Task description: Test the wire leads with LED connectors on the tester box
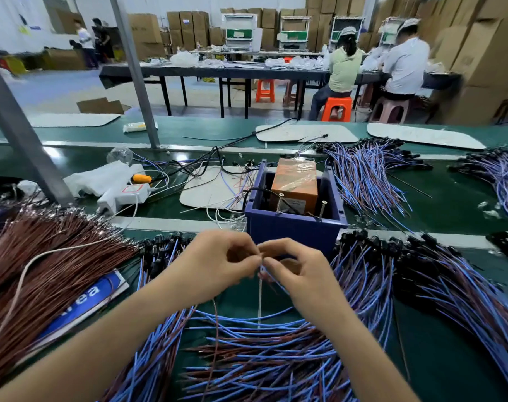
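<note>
A thin lead (260,297) hangs straight down from a pinch just in front of the box (293,230), a blue bin holding an orange block (294,181), with two screws (280,203) standing at its near edge. The left hand (218,262) and the right hand (296,265) meet fingertip to fingertip at the lead's top end. Each pinches it between thumb and forefinger, the other fingers curled. The end itself is too small to make out.

Nearer than the box, under the hands, lies a heap (261,358) of blue and brown leads. Right of the box fans a bundle (420,285) with black connectors (371,242). A far bundle (368,172) lies behind the box on its right. Left of the box spreads a mass of brown wires (44,256), with a blue sign (84,300) between them and the heap. Behind the box on its left sit a white mat (206,190) and a white tool (122,195).
</note>
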Available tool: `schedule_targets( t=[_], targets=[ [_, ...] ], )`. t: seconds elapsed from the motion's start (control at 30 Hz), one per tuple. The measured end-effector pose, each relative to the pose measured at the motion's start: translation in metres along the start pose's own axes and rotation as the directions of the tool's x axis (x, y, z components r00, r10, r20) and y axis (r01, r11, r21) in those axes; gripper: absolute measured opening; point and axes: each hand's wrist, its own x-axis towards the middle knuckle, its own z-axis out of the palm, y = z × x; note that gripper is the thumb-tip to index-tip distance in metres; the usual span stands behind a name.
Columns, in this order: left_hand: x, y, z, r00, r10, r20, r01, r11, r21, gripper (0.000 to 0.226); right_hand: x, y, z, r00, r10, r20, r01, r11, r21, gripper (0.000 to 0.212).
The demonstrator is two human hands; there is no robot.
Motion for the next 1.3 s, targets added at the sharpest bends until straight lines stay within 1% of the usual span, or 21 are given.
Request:
schedule_targets(
  t=[0.07,0.13,0.17,0.23,0.33,0.4,0.5,0.63,0.8,1.0,1.3],
  targets=[
    [0.007,0.003,0.007,0.996,-0.006,-0.088,-0.001,0.997,-0.072,0.016,0.002,0.004,0.007,0.997,0.025,-0.071,-0.014,0.989,0.150,0.013],
    [0.013,0.003,0.013,0.986,-0.050,-0.159,0.019,0.982,-0.188,0.013,0.002,0.008,0.007,0.991,0.084,-0.105,-0.045,0.944,0.325,0.011],
    [0.015,0.002,0.016,0.978,-0.083,-0.190,0.033,0.967,-0.254,0.015,0.002,0.010,0.008,0.987,0.114,-0.117,-0.059,0.917,0.394,0.011],
    [0.019,0.001,0.025,0.959,-0.160,-0.232,0.061,0.921,-0.384,0.021,0.003,0.012,0.009,0.973,0.153,-0.175,-0.054,0.881,0.471,0.010],
    [0.025,0.001,0.048,0.937,-0.264,-0.228,0.106,0.839,-0.534,0.008,0.005,0.016,0.010,0.931,0.212,-0.297,-0.032,0.858,0.512,0.015],
    [0.029,0.000,0.059,0.922,-0.310,-0.233,0.116,0.794,-0.597,0.011,0.007,0.019,0.010,0.903,0.237,-0.359,-0.018,0.855,0.519,0.018],
    [0.037,-0.001,0.063,0.903,-0.366,-0.224,0.128,0.728,-0.674,0.009,0.009,0.024,0.006,0.848,0.230,-0.477,0.000,0.900,0.435,0.019],
    [0.048,-0.005,0.061,0.891,-0.403,-0.210,0.169,0.723,-0.670,0.008,0.012,0.033,-0.007,0.780,0.225,-0.583,-0.012,0.938,0.346,0.016],
    [0.059,-0.011,0.060,0.885,-0.431,-0.174,0.226,0.727,-0.649,0.011,0.016,0.042,-0.013,0.725,0.235,-0.648,-0.034,0.951,0.306,0.017],
    [0.070,-0.016,0.059,0.868,-0.448,-0.214,0.236,0.752,-0.616,0.017,0.021,0.046,-0.012,0.721,0.249,-0.646,-0.038,0.946,0.322,0.016],
    [0.074,-0.015,0.055,0.868,-0.452,-0.206,0.251,0.757,-0.604,0.018,0.026,0.045,-0.011,0.728,0.268,-0.631,-0.047,0.938,0.344,0.011]
  ],
)
